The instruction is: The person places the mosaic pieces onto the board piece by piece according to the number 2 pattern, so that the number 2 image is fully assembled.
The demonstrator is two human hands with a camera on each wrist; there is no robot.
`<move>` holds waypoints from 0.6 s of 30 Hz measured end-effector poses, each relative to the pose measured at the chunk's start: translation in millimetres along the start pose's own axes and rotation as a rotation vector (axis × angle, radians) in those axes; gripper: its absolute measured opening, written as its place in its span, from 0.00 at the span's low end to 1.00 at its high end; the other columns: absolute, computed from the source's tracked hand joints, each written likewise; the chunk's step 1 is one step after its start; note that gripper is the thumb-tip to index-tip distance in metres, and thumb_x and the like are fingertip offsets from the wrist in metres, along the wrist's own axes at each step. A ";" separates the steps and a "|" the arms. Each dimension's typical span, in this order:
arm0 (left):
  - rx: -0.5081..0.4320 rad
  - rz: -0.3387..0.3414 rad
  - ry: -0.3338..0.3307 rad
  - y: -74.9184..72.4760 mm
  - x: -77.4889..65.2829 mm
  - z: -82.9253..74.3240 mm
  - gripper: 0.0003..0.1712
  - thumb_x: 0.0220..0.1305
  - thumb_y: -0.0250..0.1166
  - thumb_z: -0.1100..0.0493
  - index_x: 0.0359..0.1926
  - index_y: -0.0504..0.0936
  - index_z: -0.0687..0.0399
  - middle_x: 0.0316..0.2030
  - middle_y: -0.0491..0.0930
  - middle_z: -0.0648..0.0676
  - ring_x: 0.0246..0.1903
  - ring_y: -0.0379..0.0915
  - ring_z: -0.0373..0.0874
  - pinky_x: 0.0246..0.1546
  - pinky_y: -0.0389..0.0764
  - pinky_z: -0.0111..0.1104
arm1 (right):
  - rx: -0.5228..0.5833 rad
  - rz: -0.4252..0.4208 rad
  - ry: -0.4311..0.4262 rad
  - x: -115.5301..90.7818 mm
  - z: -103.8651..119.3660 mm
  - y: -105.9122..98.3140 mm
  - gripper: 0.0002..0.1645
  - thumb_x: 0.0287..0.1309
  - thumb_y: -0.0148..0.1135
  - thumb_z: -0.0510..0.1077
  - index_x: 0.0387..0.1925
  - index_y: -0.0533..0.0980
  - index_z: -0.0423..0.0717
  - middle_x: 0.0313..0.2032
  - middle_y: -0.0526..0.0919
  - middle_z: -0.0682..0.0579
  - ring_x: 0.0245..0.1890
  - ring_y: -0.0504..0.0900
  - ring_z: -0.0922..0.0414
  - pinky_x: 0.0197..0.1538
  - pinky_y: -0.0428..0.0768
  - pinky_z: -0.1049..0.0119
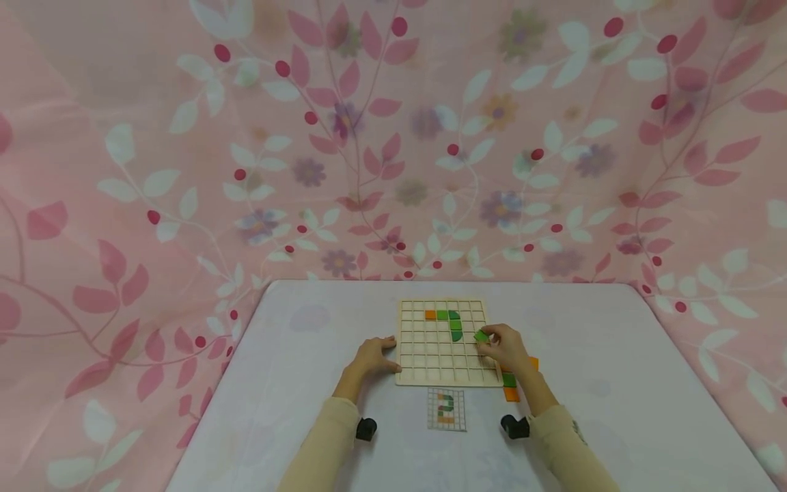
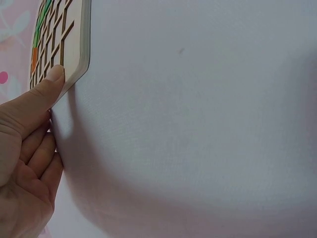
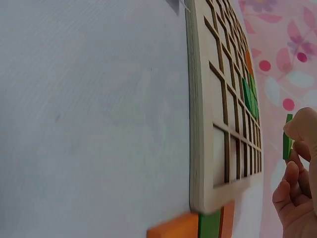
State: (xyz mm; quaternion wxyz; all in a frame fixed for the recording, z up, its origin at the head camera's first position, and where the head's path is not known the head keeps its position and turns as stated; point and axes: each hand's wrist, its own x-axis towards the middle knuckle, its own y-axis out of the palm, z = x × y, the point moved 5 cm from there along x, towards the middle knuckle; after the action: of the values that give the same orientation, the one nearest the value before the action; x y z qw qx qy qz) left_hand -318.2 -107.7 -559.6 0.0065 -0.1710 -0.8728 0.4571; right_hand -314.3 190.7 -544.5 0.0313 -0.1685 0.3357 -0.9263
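A square wooden grid board (image 1: 427, 376) lies on the table. In its upper part sit an orange square tile (image 1: 430, 315), green square tiles (image 1: 442, 315) and green curved-edge tiles (image 1: 456, 336), making a bent line. My right hand (image 1: 507, 347) pinches a green tile (image 1: 481, 336) between thumb and fingers above the board's right side; the right wrist view shows this tile (image 3: 287, 138) edge-on. At the board's left edge rests my left hand (image 1: 371, 357), thumb and fingers spread apart. In the left wrist view its thumb (image 2: 55, 74) touches the board's rim near a corner.
A small printed grid card (image 1: 447, 410) with a coloured pattern lies in front of the board. Loose orange tiles (image 1: 512, 394) and a green tile (image 1: 509, 380) lie by the board's right corner, partly under my right forearm. A floral cloth (image 1: 393, 137) hangs behind the white table (image 1: 615, 355).
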 end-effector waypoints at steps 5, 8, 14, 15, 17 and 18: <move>-0.017 0.003 0.003 0.5 0.5 -0.5 0.39 0.43 0.77 0.56 0.58 0.75 0.64 0.61 0.71 0.56 0.63 0.63 0.59 0.63 0.64 0.47 | 0.001 0.043 -0.049 19.7 6.3 27.3 0.21 0.46 0.67 0.32 0.45 0.77 0.27 0.38 0.80 0.38 0.33 0.77 0.50 0.33 0.79 0.61; -0.012 -0.001 0.005 0.3 0.3 -0.3 0.39 0.43 0.77 0.56 0.57 0.75 0.64 0.61 0.71 0.56 0.62 0.63 0.59 0.63 0.64 0.48 | -0.023 0.070 -0.068 29.1 10.8 38.9 0.19 0.44 0.66 0.31 0.43 0.78 0.27 0.37 0.80 0.39 0.32 0.77 0.52 0.33 0.79 0.63; -0.016 -0.008 0.005 -0.6 -0.6 -0.5 0.39 0.42 0.77 0.57 0.57 0.76 0.64 0.61 0.72 0.56 0.62 0.63 0.59 0.63 0.63 0.48 | -0.093 0.196 -0.116 41.9 22.3 54.5 0.17 0.46 0.66 0.33 0.41 0.79 0.29 0.36 0.79 0.41 0.30 0.74 0.55 0.30 0.77 0.65; -0.017 -0.007 0.003 -0.8 -0.8 -0.8 0.39 0.42 0.77 0.57 0.57 0.76 0.64 0.61 0.71 0.56 0.62 0.63 0.59 0.63 0.63 0.48 | -0.096 0.224 -0.118 43.2 23.9 56.7 0.16 0.47 0.66 0.33 0.41 0.79 0.30 0.36 0.79 0.41 0.30 0.74 0.55 0.31 0.77 0.65; -0.015 -0.004 -0.002 -0.9 -1.1 -1.2 0.39 0.42 0.77 0.56 0.57 0.76 0.63 0.61 0.71 0.56 0.62 0.63 0.59 0.63 0.63 0.48 | -0.106 0.277 -0.125 45.2 25.6 61.2 0.17 0.47 0.65 0.33 0.41 0.79 0.30 0.36 0.79 0.41 0.31 0.74 0.55 0.32 0.78 0.64; -0.016 -0.003 -0.001 -0.8 -1.2 -1.3 0.39 0.42 0.77 0.56 0.57 0.76 0.63 0.61 0.71 0.56 0.62 0.63 0.59 0.63 0.63 0.48 | -0.109 0.301 -0.125 45.8 25.7 63.2 0.17 0.47 0.65 0.33 0.41 0.79 0.30 0.36 0.79 0.41 0.32 0.75 0.54 0.33 0.78 0.64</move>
State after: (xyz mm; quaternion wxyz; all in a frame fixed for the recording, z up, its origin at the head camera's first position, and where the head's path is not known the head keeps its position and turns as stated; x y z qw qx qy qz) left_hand -317.1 -107.5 -558.0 0.0053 -0.1693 -0.8767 0.4503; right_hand -352.3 118.3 -552.7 0.1811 -0.1752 0.4045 -0.8791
